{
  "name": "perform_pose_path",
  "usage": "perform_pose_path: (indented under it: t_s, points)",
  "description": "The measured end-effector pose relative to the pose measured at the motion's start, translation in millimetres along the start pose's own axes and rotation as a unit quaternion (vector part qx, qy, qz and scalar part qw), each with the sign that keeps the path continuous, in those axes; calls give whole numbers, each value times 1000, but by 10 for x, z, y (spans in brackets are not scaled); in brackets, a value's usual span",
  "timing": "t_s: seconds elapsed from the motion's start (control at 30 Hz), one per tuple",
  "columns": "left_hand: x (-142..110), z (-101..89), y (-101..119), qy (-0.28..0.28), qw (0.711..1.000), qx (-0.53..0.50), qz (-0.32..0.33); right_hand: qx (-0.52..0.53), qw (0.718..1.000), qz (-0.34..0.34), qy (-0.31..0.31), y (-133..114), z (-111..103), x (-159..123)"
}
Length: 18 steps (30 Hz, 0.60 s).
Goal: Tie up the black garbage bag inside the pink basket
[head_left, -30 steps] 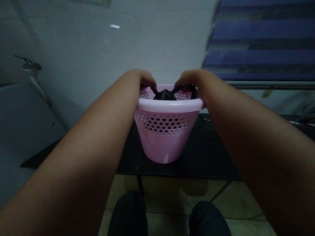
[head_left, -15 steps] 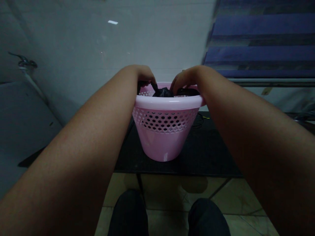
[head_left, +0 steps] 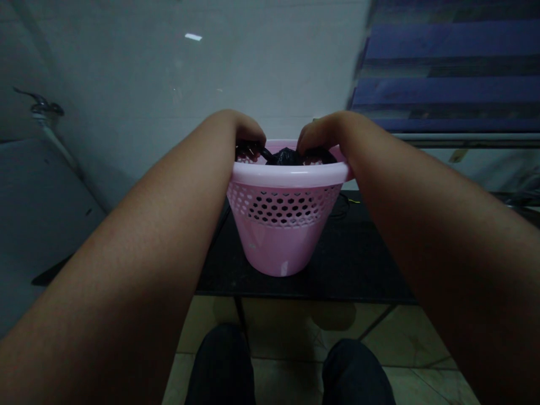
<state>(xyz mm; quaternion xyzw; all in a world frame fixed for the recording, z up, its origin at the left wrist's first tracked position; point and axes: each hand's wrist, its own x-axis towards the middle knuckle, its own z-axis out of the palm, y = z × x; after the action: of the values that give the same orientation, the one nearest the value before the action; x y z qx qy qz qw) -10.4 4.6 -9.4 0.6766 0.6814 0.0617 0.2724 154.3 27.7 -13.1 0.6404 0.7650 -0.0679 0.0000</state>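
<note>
A pink plastic basket (head_left: 278, 247) with a band of holes stands upright on a black table. Inside its mouth is a shiny black plastic bag (head_left: 286, 157), mostly hidden by the rim. My left hand (head_left: 253, 138) reaches over the left side of the rim, closed on a twisted part of the bag. On the other side, my right hand (head_left: 314, 136) is bent down into the basket, closed on the bag as well. The fingertips of both hands are partly out of sight.
The black table (head_left: 363, 259) has a dark cable (head_left: 343, 208) behind the basket. A metal tap (head_left: 42, 107) is on the tiled wall at left, above a grey panel (head_left: 37, 225). Purple striped blinds (head_left: 447, 67) hang at upper right. My knees (head_left: 221, 365) are below the table edge.
My right hand has shifted slightly up and its fingers have drawn together on the black bag. The bag's middle stands a little higher. The basket stays put.
</note>
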Motion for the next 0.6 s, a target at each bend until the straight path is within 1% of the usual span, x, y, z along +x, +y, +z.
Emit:
perform_pose_path:
  t_s: [0.1,0.23,0.37,0.53,0.6]
  points:
    - [-29,13,-5,-27,1000,-3,-4,-10,1000,10,-18,-6,-12,11]
    - [-11,-4,-18,-39,999,4,0,-32,999,-11,2,-8,-52,11]
    - [12,-7,-13,-43,999,11,5,-35,999,-18,-6,-6,-97,2]
    - [53,12,-18,-76,997,3,6,-34,999,-26,6,-31,-104,-26]
    - [59,16,-25,-73,997,2,8,-21,999,-32,7,-40,-98,-30]
